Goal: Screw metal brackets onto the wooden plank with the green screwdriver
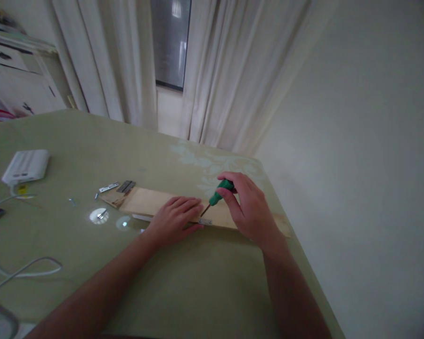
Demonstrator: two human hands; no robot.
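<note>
A long pale wooden board (151,198) lies across the table. At its near edge sits a small silver metal plate with holes (205,221), likely one leaf of a hinge. My left hand (176,217) presses on the board just left of this plate, fingers together on top and thumb along the near edge. Wrapped round the green handle of a screwdriver (222,192) is my right hand (248,207). The screwdriver slants down to the left, its tip at the plate's left end; whether it sits in a screw cannot be made out.
Beyond the board's left end lie a dark grey hinge (126,186) and a silver hinge (108,187). Small screws (71,201) are scattered nearby on the green table (212,282). A white power adapter (26,165) with a looping white cable (38,273) occupies the left. The wall (374,165) borders the right edge.
</note>
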